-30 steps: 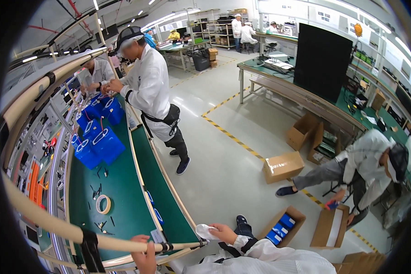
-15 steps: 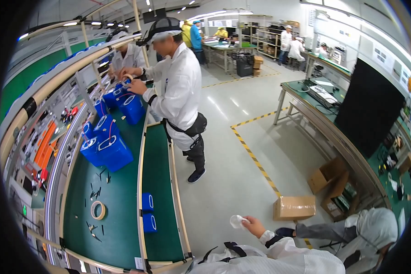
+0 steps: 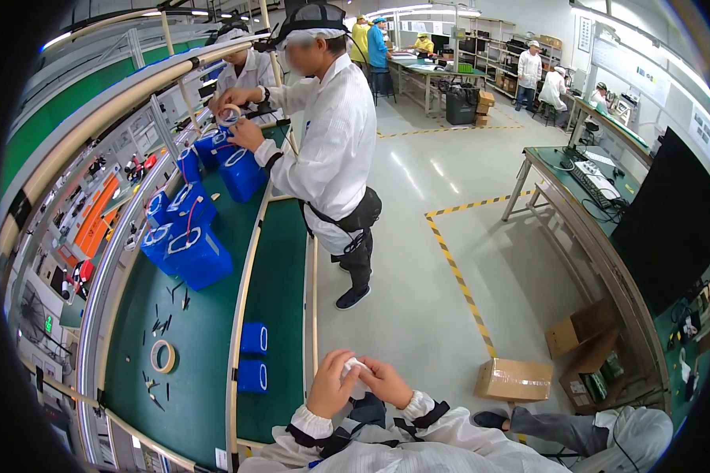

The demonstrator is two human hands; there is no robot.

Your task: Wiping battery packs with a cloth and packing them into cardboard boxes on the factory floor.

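Observation:
In front of my body, my left hand (image 3: 331, 386) and my right hand (image 3: 387, 384) meet with fingers closed. Between their fingertips they pinch a small white crumpled piece (image 3: 353, 365); whether it is tissue, cloth or film I cannot tell. Most of it is hidden by the fingers. Left of my hands, two blue blocks (image 3: 253, 337) with pale oval rings on their ends sit on the lower green shelf (image 3: 280, 299). On the green bench top (image 3: 126, 394), farther left, lies a roll of beige tape (image 3: 163, 356) among small black strips (image 3: 162, 324).
Several blue wrapped packs (image 3: 199, 258) with wires stand farther up the bench. A co-worker in white (image 3: 335, 134) handles a tape roll (image 3: 229, 115) there. At right are a sealed carton (image 3: 514, 380), an open carton (image 3: 578, 329) and a seated person (image 3: 631, 433).
My left hand has come into view and joined my right hand on the white piece. My right hand has moved left and inward. The view has shifted slightly.

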